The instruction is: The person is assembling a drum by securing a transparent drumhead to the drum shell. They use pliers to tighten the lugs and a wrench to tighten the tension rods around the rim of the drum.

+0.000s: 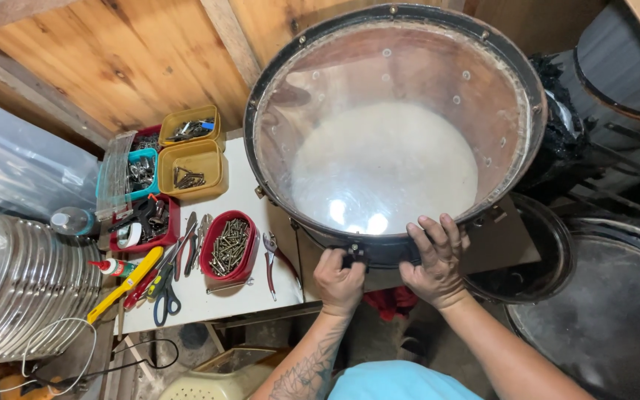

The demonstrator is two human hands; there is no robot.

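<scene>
Wooden plank walls close off the far side of this cramped workshop, and everything sits around the big drum [387, 133] standing on its side on the white table [242, 296].

Nearest to me, my left hand [340, 279] is curled into a tight fist on a small black lug [355, 254] at the drum's lowest edge, knuckles up, the tattooed forearm rising straight to it from below. Just right of it, my right hand [436, 259] is draped over the black hoop [320, 237], fingers [431, 235] spread and hooked over the rim onto the clear head, wrist bent, forearm coming in at a slant from the lower right. The two hands are close together but not touching.

The drum's open face points up at me, tipped slightly back, so its axis runs from me away into the shell; through the clear head I see the pale far head and the brown inside wall with its rows of small holes.

Left of the drum on the table lie red-handled pliers [270, 259], then a red tub of screws [230, 247], blue-handled scissors [166, 296] and a yellow tool [124, 285]. Farther back, left of the drum, stand yellow tubs [190, 152] of metal parts. Right of the drum are dark round drum shells [609, 311], one partly under the table's edge.
</scene>
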